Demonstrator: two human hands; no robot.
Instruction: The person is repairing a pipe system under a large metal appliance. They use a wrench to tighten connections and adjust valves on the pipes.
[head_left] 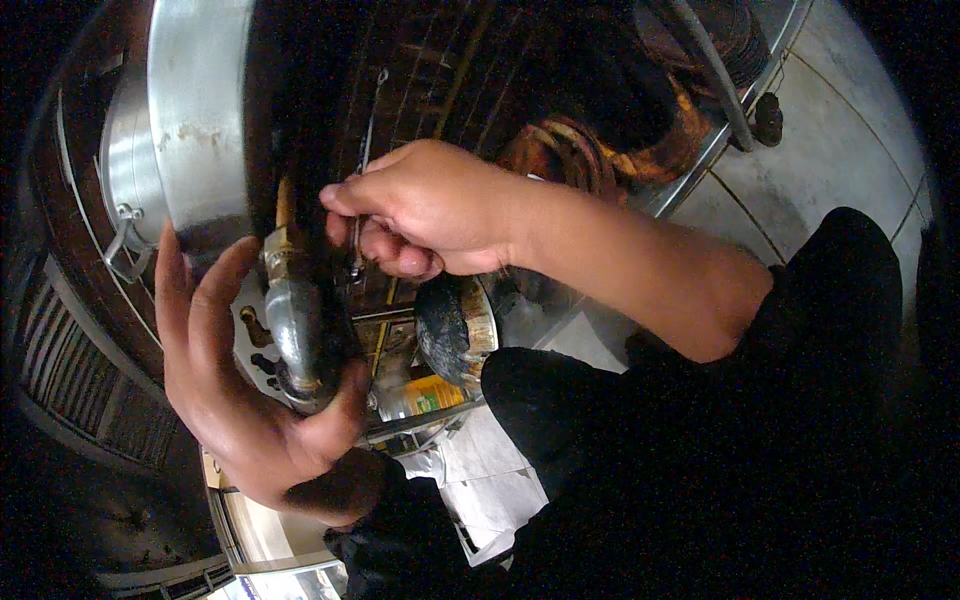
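Note:
My left hand (235, 410) is wrapped round a curved grey metal pipe fitting (293, 330), thumb on one side and fingers on the other. A brass nut (280, 245) sits at the fitting's upper end, with a thin tan stem (285, 203) coming out of it. To the right, my right hand (405, 215) is closed on a slim, shiny wrench (368, 135). The wrench stands roughly upright, its upper end above my fist and its lower end showing below my fingers. A dark gap separates the wrench from the fitting.
Large aluminium pots (200, 110) stand at the upper left, one with a side handle (125, 240). Below my right hand are a soot-blackened pan (455, 330) and a yellow-labelled container (425, 397). Rusty, blackened round metalware (600, 145) lies beyond, near a metal frame (710, 75) and floor tiles (840, 130).

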